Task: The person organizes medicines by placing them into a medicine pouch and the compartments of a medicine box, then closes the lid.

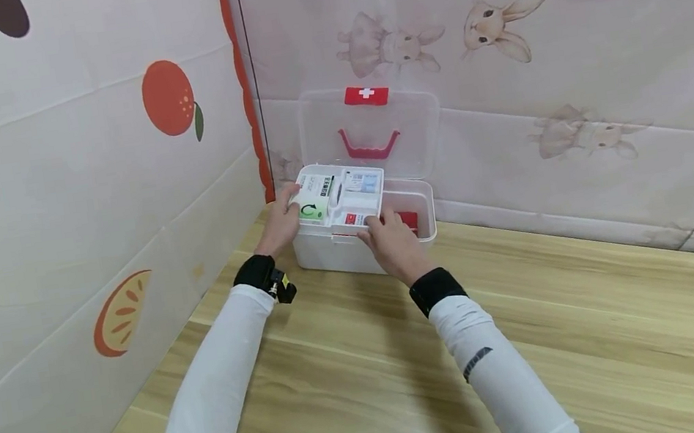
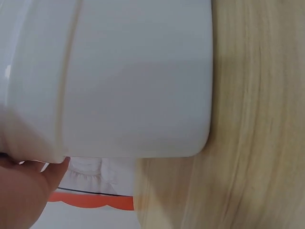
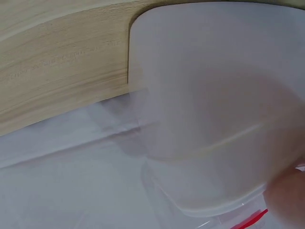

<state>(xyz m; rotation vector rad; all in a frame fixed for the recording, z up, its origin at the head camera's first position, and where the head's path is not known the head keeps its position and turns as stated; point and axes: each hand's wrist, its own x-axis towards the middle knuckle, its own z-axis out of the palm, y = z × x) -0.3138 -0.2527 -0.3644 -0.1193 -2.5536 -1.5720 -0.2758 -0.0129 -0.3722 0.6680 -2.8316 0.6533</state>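
Note:
A white first-aid box point(image 1: 338, 251) stands with its clear lid point(image 1: 322, 131) raised behind it. Over the left part of the box lies a white compartment tray point(image 1: 357, 205), holding a green-and-white carton point(image 1: 315, 193), a blue-and-white packet point(image 1: 362, 182) and a small red-and-white packet point(image 1: 355, 219). My left hand point(image 1: 281, 222) grips the tray's left edge. At its front right corner, my right hand point(image 1: 394, 243) pinches the rim. A red item point(image 1: 409, 220) shows inside the uncovered right part of the box. Both wrist views are filled mostly by the box's wall point(image 2: 138, 81), with fingertips at its upper rim.
The box stands on a wooden table point(image 1: 343, 380) near its back left corner. A printed cloth wall point(image 1: 481, 131) rises close behind the lid, and another cloth wall point(image 1: 117, 189) runs along the left. A pink handle point(image 1: 371, 152) and a red latch point(image 1: 366, 96) are on the lid.

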